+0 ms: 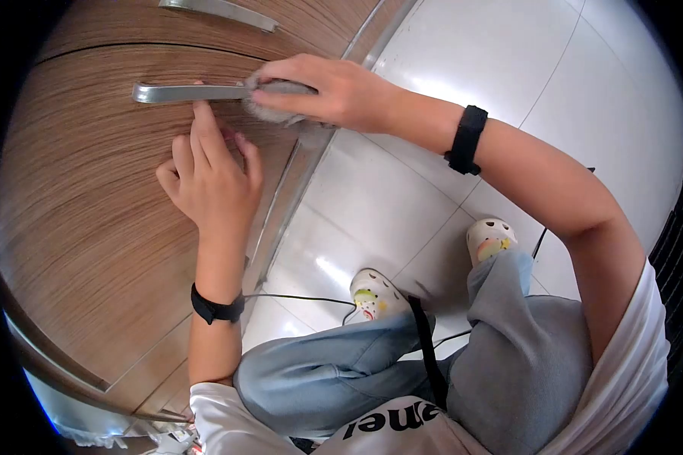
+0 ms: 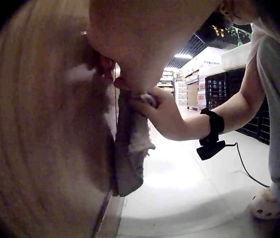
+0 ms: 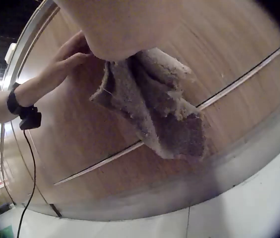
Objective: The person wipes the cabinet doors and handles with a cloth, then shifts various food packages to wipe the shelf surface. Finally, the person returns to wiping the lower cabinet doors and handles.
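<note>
A metal bar handle (image 1: 176, 93) is fixed to the wood-grain cabinet front (image 1: 91, 167). The right hand (image 1: 341, 91) grips a grey cloth (image 1: 277, 114) around the handle's right end. In the right wrist view the cloth (image 3: 155, 109) hangs in folds below that hand. The left hand (image 1: 218, 171) is at the handle's middle, its index fingertip at the bar and its other fingers loosely bent; it holds nothing visible. In the left wrist view the cloth (image 2: 130, 148) hangs beside the cabinet edge under the right hand (image 2: 167, 116).
A second metal handle (image 1: 224, 11) lies beyond a seam in the cabinet. White floor tiles (image 1: 402, 182) border the cabinet base. The person's shoes (image 1: 377, 294) and bent knees are close by. A thin black cable (image 1: 303, 297) crosses the floor area. Black crates (image 2: 224, 91) stand behind the person.
</note>
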A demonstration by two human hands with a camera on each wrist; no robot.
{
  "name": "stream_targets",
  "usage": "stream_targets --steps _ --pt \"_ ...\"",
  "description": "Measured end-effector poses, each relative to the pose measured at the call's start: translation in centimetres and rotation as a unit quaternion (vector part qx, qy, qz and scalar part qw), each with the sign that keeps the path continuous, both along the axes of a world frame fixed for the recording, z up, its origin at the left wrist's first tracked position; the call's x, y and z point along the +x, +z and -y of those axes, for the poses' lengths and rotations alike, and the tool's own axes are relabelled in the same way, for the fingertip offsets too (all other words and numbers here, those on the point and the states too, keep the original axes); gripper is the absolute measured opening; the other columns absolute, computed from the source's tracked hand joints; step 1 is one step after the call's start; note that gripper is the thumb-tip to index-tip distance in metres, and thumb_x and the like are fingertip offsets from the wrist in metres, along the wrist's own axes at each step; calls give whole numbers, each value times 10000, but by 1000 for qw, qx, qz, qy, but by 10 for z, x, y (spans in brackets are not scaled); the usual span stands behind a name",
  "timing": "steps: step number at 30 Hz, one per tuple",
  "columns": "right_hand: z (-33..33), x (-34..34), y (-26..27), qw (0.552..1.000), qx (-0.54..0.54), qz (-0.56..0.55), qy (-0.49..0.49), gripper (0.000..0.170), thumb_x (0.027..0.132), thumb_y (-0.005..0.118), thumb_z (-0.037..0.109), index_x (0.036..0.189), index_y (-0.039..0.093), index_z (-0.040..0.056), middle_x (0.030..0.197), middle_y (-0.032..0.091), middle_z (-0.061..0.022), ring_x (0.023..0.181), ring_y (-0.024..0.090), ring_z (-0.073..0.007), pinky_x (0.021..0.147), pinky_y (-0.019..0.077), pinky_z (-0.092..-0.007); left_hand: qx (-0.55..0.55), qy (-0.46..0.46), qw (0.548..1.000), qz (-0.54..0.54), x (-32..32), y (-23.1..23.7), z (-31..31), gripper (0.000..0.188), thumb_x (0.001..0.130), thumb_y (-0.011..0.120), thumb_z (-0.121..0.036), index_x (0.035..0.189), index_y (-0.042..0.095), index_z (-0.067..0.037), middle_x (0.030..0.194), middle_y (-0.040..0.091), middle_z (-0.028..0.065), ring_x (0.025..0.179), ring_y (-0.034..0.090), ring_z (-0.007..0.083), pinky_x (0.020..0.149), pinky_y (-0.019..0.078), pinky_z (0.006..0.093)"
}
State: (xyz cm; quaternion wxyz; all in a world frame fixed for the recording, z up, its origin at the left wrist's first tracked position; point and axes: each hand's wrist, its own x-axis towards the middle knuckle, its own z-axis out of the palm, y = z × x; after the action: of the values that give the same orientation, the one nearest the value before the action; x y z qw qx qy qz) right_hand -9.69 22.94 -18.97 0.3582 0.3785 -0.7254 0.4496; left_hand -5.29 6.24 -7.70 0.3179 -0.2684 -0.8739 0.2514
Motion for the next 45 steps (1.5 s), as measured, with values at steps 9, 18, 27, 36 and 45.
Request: stream_targets --steps 9,18,27,36,45 --pt "18 -3 -11 999 48 -15 -5 502 787 537 35 1261 516 202 1221 471 -63 1053 528 -248 834 476 -308 -5 -16 1000 -12 0 1 8 571 746 593 -200 1273 457 -29 842 579 -79 732 482 112 657 279 304" --pt "0 -5 -19 975 143 -40 -164 579 748 553 66 1299 478 229 1205 467 -65 909 512 -217 781 451 -306 28 -62 997 42 2 -6 12 330 742 604 -149 1065 541 -129 862 562 -67 739 489 121 673 279 305" --pt "27 14 -18 994 86 15 -66 544 770 543 18 1279 514 206 1170 500 -86 939 515 -232 783 449 -359 -22 -49 996 75 -2 -14 11 278 730 595 -151 1005 569 -177 913 548 -52 796 492 133 769 289 318" --pt "28 21 -21 988 -29 68 -139 586 727 582 12 1289 505 159 1126 513 -50 896 533 -222 759 451 -330 -38 -37 993 103 6 -33 14 582 708 601 -154 1280 506 -198 1070 547 -49 961 482 145 884 273 339" --pt "24 26 -5 989 -8 52 -139 505 739 558 31 1241 514 57 1145 520 -60 878 532 -225 751 448 -316 9 -34 982 187 15 -37 2 626 719 594 -155 1308 426 -26 1092 525 70 970 475 243 862 321 394"
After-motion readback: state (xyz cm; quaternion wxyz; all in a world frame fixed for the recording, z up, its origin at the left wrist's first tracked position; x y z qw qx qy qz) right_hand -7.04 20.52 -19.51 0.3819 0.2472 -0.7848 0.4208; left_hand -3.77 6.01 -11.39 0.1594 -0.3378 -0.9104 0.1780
